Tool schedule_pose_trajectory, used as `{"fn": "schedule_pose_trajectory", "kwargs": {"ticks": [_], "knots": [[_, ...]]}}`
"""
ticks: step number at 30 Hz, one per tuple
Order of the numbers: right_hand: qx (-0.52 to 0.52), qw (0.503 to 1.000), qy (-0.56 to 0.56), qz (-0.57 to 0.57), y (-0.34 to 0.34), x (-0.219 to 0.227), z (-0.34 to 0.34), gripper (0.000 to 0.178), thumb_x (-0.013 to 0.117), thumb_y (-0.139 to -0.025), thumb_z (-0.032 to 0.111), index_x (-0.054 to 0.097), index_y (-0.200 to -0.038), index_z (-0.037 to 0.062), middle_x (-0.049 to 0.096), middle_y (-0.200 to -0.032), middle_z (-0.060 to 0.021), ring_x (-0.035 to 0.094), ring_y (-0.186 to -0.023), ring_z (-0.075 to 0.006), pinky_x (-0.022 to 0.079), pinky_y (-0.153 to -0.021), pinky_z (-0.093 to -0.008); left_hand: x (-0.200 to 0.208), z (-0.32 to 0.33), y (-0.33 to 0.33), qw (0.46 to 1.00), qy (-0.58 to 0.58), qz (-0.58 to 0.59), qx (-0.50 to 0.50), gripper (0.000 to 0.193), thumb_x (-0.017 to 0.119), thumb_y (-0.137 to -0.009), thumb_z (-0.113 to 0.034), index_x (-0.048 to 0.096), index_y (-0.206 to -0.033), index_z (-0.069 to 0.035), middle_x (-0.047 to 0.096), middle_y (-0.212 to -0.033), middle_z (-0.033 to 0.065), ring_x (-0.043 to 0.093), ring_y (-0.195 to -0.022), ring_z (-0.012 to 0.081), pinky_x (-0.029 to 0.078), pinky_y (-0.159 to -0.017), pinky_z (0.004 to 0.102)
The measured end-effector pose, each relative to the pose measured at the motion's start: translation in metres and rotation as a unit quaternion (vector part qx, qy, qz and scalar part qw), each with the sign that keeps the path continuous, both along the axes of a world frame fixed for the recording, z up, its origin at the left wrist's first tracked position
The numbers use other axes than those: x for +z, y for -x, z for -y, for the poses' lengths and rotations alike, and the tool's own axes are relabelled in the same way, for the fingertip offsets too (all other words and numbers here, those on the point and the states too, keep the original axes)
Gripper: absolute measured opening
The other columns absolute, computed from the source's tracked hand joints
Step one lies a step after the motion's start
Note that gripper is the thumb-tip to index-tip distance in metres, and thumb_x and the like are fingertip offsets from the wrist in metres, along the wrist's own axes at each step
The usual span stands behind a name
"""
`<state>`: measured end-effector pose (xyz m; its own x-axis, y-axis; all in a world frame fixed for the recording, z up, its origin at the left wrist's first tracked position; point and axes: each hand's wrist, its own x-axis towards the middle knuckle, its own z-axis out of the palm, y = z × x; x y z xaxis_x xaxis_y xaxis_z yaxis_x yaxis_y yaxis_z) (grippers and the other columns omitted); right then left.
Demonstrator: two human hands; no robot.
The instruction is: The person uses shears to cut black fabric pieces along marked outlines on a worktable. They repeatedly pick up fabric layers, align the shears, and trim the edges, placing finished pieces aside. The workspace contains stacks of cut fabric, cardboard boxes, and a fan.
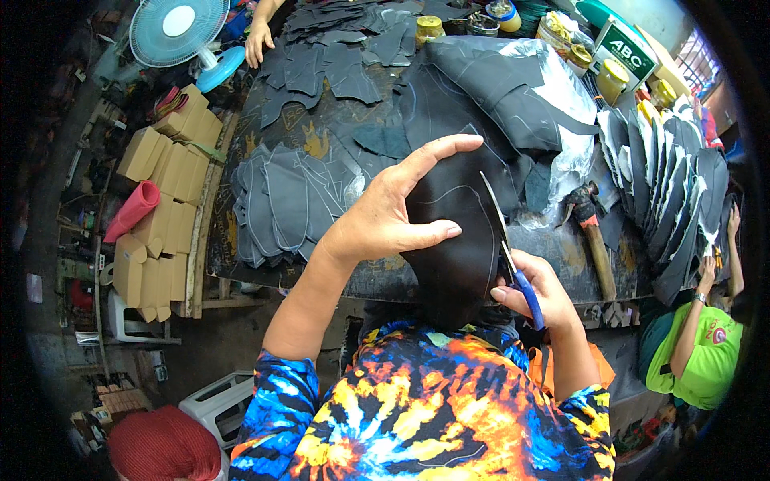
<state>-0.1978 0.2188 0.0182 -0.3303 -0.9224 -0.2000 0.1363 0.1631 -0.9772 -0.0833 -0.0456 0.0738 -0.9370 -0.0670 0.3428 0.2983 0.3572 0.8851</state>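
Note:
A piece of black leather [455,204] with thin pale marked lines lies at the table's near edge and hangs over it. My left hand [385,210] is over its left side, thumb and index finger stretched wide apart; the other fingers are hidden. In my right hand [552,289] is a pair of scissors [525,295] with blue handles. Their blades point away from me at the leather's right side, close to a marked line. Whether the blades are biting into the leather I cannot tell.
Cut leather pieces [277,204] are stacked at left, with more at the back. A hammer [593,240] lies at right beside fanned pieces [666,176]. Jars [612,80] stand far right. Cardboard boxes [164,168] and a fan [178,28] are left. A co-worker's hand [258,42] rests at the back; another person [694,345] is at right.

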Motion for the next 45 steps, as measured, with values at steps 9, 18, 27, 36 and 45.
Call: {"fn": "schedule_pose_trajectory", "kwargs": {"ticks": [9, 18, 27, 36, 45], "knots": [[0.016, 1.000, -0.001, -0.005, 0.003, 0.002, -0.005, 0.018, 0.078, -0.088, 0.008, 0.060, -0.090, 0.0054, 0.055, -0.081, 0.0070, 0.049, -0.076, -0.0027, 0.041, -0.066, -0.0216, 0.003, -0.002, 0.001, 0.999, 0.002, 0.016, -0.028, 0.091, 0.085, -0.074, -0.010, 0.042, -0.154, -0.002, 0.048, -0.154, 0.0119, 0.044, -0.143, 0.0219, 0.031, -0.120, 0.0354], [-0.067, 0.997, 0.015, -0.019, 0.003, 0.004, 0.000, 0.014, 0.075, -0.090, 0.009, 0.061, -0.090, 0.0055, 0.056, -0.080, 0.0073, 0.048, -0.074, -0.0019, 0.041, -0.066, -0.0209, -0.061, -0.013, -0.011, 0.938, -0.339, 0.073, -0.027, 0.104, 0.090, -0.076, -0.010, 0.029, -0.160, 0.000, 0.043, -0.158, 0.0138, 0.042, -0.145, 0.0244, 0.031, -0.121, 0.0393], [-0.137, 0.990, -0.002, -0.027, -0.014, -0.035, 0.021, 0.024, 0.078, -0.092, 0.019, 0.056, -0.085, 0.0111, 0.050, -0.074, 0.0095, 0.042, -0.067, -0.0012, 0.035, -0.060, -0.0198, -0.030, 0.059, -0.016, 0.970, -0.057, 0.095, 0.218, 0.030, 0.074, -0.094, -0.012, 0.065, -0.121, -0.002, 0.072, -0.110, 0.0043, 0.066, -0.095, 0.0112, 0.054, -0.085, 0.0301], [-0.139, 0.987, 0.063, 0.054, -0.035, -0.042, 0.045, 0.020, 0.074, -0.097, 0.020, 0.058, -0.093, 0.0080, 0.061, -0.077, 0.0024, 0.057, -0.071, -0.0055, 0.048, -0.066, -0.0227, -0.086, -0.049, -0.024, 0.960, -0.225, 0.163, 0.026, 0.029, 0.061, -0.106, -0.029, 0.064, -0.096, -0.002, 0.064, -0.087, -0.0004, 0.061, -0.084, 0.0092, 0.050, -0.080, 0.0266], [-0.150, 0.984, 0.090, 0.015, -0.032, -0.021, 0.025, 0.026, 0.072, -0.095, 0.027, 0.058, -0.095, 0.0049, 0.062, -0.079, -0.0032, 0.058, -0.071, -0.0102, 0.047, -0.066, -0.0255, -0.120, -0.102, -0.022, 0.947, -0.316, 0.060, -0.002, 0.075, 0.040, -0.107, -0.058, 0.028, -0.158, -0.004, 0.037, -0.159, 0.0193, 0.054, -0.133, 0.0258, 0.042, -0.110, 0.0383]]}}
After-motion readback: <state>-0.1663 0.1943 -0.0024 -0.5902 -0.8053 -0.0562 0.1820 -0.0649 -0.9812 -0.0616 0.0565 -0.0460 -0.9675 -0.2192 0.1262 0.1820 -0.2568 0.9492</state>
